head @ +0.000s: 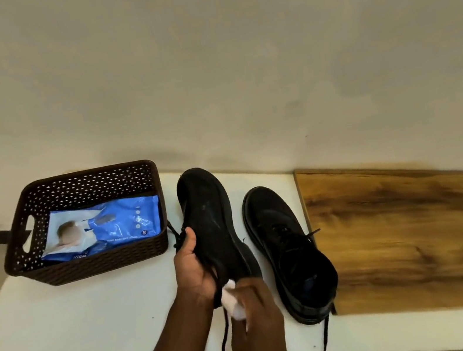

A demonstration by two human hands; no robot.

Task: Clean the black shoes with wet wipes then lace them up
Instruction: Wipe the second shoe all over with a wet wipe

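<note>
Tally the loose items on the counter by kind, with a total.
Black shoes: 2, one held, one standing
Wet wipe: 1
Wipes pack: 1
Brown basket: 1
Total: 5

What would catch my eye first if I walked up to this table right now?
Probably the black shoe tipped on its side mid-table, gripped by the left hand while the right hand presses a white wipe against its heel. Its mate sits upright just right of it, and a brown basket holding a blue wipes pack stands at the left.
</note>
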